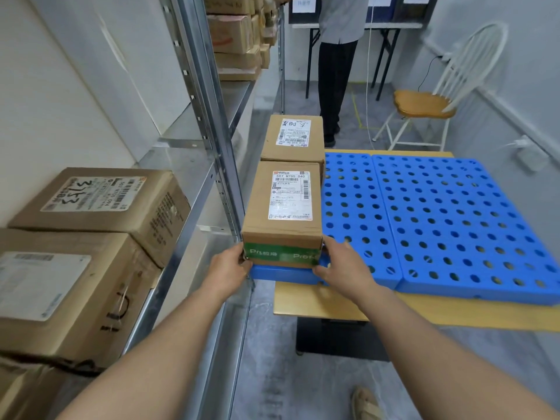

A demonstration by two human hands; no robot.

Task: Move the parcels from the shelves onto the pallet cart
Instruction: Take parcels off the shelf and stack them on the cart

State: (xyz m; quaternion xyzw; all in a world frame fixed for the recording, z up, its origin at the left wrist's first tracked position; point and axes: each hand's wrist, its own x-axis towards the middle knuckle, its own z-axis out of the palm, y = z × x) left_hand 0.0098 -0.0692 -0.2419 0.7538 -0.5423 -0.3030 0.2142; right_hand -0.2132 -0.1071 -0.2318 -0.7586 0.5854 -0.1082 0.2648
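Gripping with left hand [230, 268] and right hand [342, 265], fingers curled round the near lower corners of a brown cardboard parcel [285, 219]: white shipping label on top, green printed band in front. Sitting between both hands on the blue perforated pallet [454, 222], at its near left edge, just in front of a second parcel [292, 137].

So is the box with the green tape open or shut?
Shut: the box has flat top flaps, and green tape crosses its near side.
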